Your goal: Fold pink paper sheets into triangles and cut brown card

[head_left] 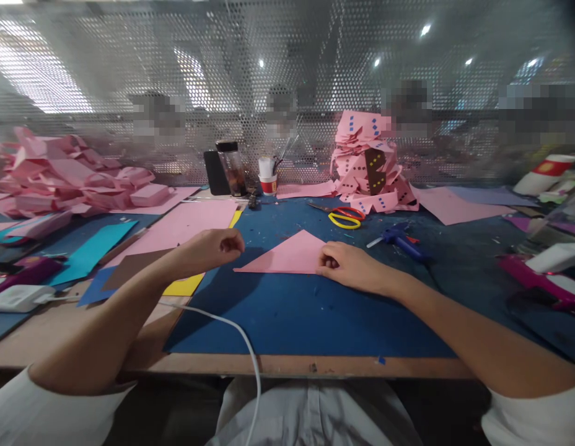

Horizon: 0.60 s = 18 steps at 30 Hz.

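Observation:
A pink sheet of paper point(287, 255), folded into a triangle, lies on the blue mat point(315, 322) with its long folded edge towards me. My right hand point(346, 265) is at the triangle's right end, fingers curled and pressed onto the paper there; that corner is hidden under them. To the left, my left hand point(217, 249) hovers apart from the paper, its shadow falling on the mat. Its fingers are curled in towards the thumb, and nothing shows in them.
Scissors point(346, 215) and a blue glue gun point(403, 241) lie beyond my right hand. Pink paper pieces are heaped at left point(74, 173) and stacked at the back point(366, 167). A white cable point(236, 325) crosses the table edge. A tumbler point(234, 170) stands at the back.

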### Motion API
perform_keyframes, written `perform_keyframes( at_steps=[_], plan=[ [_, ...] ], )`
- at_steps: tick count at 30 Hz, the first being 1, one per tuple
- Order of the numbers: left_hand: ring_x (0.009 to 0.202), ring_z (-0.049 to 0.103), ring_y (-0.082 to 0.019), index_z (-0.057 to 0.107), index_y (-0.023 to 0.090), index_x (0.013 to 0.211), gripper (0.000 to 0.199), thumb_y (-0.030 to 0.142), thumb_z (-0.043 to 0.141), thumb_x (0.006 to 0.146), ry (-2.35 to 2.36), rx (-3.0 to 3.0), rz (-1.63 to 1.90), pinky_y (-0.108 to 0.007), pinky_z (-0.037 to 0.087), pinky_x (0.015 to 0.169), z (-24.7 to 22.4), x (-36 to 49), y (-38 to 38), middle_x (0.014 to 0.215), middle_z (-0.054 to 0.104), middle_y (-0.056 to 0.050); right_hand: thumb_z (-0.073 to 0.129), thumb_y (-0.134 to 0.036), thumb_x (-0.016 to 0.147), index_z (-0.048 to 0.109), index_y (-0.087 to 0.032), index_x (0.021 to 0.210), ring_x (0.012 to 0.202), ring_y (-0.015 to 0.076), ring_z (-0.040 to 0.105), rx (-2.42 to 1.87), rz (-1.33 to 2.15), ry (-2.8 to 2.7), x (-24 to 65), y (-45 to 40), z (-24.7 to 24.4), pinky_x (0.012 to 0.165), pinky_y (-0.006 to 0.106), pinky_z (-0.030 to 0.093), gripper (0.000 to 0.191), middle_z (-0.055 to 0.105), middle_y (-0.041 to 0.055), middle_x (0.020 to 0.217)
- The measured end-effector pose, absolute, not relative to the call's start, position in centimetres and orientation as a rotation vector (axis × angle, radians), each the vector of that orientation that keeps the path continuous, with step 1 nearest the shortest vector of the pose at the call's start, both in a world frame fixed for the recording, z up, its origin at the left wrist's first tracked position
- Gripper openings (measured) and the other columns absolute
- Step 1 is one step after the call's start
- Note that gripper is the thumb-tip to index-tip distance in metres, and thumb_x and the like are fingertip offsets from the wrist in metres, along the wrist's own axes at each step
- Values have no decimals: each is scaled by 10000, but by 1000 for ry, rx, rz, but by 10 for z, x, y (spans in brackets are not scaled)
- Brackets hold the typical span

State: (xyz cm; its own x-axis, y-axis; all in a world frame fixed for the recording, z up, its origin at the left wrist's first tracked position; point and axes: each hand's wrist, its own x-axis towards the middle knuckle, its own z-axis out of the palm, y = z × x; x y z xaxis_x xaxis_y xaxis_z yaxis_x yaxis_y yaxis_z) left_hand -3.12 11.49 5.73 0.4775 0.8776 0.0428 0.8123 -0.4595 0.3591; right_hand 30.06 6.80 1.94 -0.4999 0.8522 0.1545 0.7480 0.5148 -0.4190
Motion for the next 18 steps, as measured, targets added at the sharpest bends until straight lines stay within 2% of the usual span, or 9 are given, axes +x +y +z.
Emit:
perform_keyframes(
  at_steps=[4, 7, 12, 18],
  plan=[
    [816, 607, -184, 676, 199, 920, 237, 386, 567, 825, 1253, 2401, 368, -290, 467, 772, 51, -7, 104, 881, 700, -28, 635, -292, 893, 631, -189, 858, 813, 164, 577, -1330, 422, -2415, 301, 68, 20, 711, 278, 414, 109, 649, 42, 907],
    [794, 602, -176, 674, 187, 939, 257, 399, 580, 829, 1179, 2433, 344, -280, 460, 733, 44, 9, 96, 888, 684, -32, 637, -288, 889, 628, -190, 853, 820, 163, 576, -1316, 414, -2413, 300, 68, 19, 711, 275, 409, 105, 647, 37, 910],
    [724, 595, -172, 665, 173, 839, 249, 404, 570, 834, 1233, 2461, 385, -273, 438, 667, 31, 18, 94, 789, 663, -29, 640, -280, 883, 626, -190, 848, 816, 161, 574, -1310, 400, -2410, 300, 68, 18, 719, 274, 405, 97, 644, 31, 900],
    [717, 590, -166, 640, 195, 812, 173, 349, 566, 833, 1260, 2497, 442, -273, 427, 670, 19, 19, 97, 775, 662, -19, 640, -290, 886, 623, -190, 836, 812, 163, 577, -1311, 395, -2411, 300, 68, 17, 719, 275, 412, 113, 647, 38, 899]
  ],
)
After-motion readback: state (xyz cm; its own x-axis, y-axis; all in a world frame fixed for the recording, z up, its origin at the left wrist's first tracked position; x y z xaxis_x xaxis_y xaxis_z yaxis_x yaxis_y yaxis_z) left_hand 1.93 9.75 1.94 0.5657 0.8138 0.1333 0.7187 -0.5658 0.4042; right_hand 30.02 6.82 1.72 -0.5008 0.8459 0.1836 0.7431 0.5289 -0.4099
